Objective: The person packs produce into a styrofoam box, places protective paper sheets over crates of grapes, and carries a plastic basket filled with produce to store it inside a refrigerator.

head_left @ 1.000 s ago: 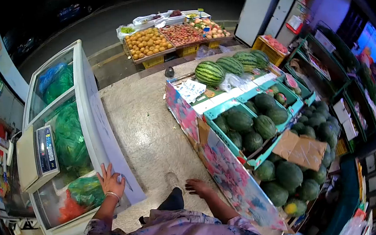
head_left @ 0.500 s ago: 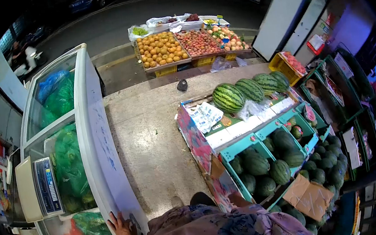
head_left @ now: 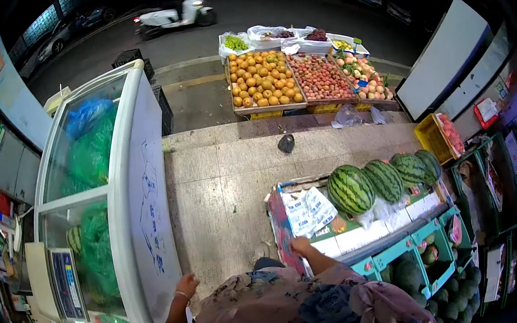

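Observation:
My left hand, with a bracelet at the wrist, hangs beside the white side wall of the glass-topped freezer. Its fingers are loosely bent and apart, with nothing visible in them. On the other side, my right hand is close to the left edge of the watermelon display; its fingers are mostly hidden, and I see nothing held. Large striped watermelons lie on the display, with white printed packets to their left. Green bags fill the freezer.
A scale sits on the freezer. Ahead, a small black bag lies on the tiled floor. Beyond are crates of orange-brown fruit and red fruit. A person rides a white scooter along the street.
My left hand has come off the freezer's edge and hangs beside it. My right hand has swung forward into fuller view. I have moved forward, and the scooter has travelled right.

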Available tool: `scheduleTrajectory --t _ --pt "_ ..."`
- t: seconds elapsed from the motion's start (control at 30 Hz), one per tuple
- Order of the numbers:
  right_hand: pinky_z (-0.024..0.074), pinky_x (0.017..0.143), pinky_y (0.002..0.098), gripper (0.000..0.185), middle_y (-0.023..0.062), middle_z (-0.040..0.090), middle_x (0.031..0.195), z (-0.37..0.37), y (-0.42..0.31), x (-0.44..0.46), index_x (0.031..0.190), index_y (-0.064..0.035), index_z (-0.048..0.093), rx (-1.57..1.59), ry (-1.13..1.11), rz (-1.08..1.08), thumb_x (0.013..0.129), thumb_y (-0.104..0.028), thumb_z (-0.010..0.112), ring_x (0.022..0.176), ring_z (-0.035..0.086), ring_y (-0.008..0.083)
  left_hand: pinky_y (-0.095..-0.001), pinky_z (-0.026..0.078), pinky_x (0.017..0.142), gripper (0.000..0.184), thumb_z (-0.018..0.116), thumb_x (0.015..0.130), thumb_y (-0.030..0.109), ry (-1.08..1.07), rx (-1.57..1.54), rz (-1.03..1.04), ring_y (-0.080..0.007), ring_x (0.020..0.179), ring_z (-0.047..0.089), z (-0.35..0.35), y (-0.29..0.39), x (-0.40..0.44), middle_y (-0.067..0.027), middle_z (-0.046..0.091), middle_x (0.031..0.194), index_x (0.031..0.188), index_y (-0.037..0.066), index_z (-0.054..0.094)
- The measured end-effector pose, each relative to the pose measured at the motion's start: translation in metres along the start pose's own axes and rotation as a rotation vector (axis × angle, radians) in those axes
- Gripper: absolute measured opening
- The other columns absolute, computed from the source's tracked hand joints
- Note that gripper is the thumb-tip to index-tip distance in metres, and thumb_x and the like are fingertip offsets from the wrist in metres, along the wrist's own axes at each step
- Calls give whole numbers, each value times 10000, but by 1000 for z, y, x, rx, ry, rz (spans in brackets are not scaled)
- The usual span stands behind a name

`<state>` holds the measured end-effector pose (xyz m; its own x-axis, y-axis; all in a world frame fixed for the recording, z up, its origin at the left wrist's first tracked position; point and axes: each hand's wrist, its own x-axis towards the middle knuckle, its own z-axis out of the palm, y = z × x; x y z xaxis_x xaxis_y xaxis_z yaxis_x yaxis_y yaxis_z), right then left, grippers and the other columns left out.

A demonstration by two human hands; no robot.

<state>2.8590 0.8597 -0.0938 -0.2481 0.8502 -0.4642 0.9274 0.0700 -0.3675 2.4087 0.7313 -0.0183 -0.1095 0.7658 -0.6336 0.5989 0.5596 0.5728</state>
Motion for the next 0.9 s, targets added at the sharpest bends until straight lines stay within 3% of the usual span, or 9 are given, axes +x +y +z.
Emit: scheduleTrajectory --t 0.1,0.17,0.23,0.3,0.37,0.47,0.63,0.83,0.9 --pt "426 442 292 135 62 561 604 -79 -15 76 663 -61 599 640 64 375 672 -165 513 524 537 158 -341 452 666 249 511 772 224 204 -644 -548 -233 800 556 -12 -13 18 -105 564 936 960 62 525" --pt "424 439 284 175 44 550 598 -100 -20 116 724 -46 586 780 171 322 709 -199 504 528 522 133 -328 460 588 135 478 785 160 265 -693 -895 -186 708 579 -20 7 14 -70 597 835 839 61 552" --pt "404 423 278 168 38 556 621 -126 -45 141 730 -49 578 851 100 388 714 -198 502 513 511 133 -334 449 557 119 473 782 162 148 -667 -742 -180 696 580 -7 -32 26 -53 599 803 786 65 542" --pt "375 402 263 137 20 551 635 -137 -73 169 698 -77 559 896 -105 326 725 -201 507 529 506 116 -331 427 509 110 465 762 153 -127 710 -140 -174 678 580 -20 1 28 -41 598 752 727 86 544" --pt "375 446 258 129 -9 532 624 -141 -103 200 699 -119 526 1029 -314 363 745 -239 515 545 502 88 -295 444 525 103 485 743 169 -300 726 -79 -169 664 580 24 -83 84 -47 596 733 778 97 551" --pt "394 488 268 135 -11 528 625 -164 -164 240 723 -122 527 1093 -382 397 751 -253 514 561 509 91 -297 433 506 118 489 739 189 -212 154 -403 -164 643 565 -3 -36 97 -47 585 718 782 95 546" --pt "418 522 285 157 1 543 670 -195 -198 328 796 -121 556 1045 -376 368 749 -266 515 595 527 109 -301 415 474 149 496 732 223 -209 -51 -414 -156 609 540 -84 8 199 -47 567 692 790 92 538" --pt "424 476 325 128 42 552 630 -223 -130 391 727 -99 592 777 -57 543 704 -188 504 573 535 150 -279 364 419 197 501 730 250 -142 -496 -335 -134 531 474 -215 66 386 -32 520 646 826 81 533" --pt "417 470 329 137 60 559 617 -214 -89 400 695 -96 597 383 18 268 696 -189 497 565 541 170 -250 348 398 188 518 733 243 -26 -588 -304 -112 488 443 -253 109 439 -23 502 637 835 84 521"
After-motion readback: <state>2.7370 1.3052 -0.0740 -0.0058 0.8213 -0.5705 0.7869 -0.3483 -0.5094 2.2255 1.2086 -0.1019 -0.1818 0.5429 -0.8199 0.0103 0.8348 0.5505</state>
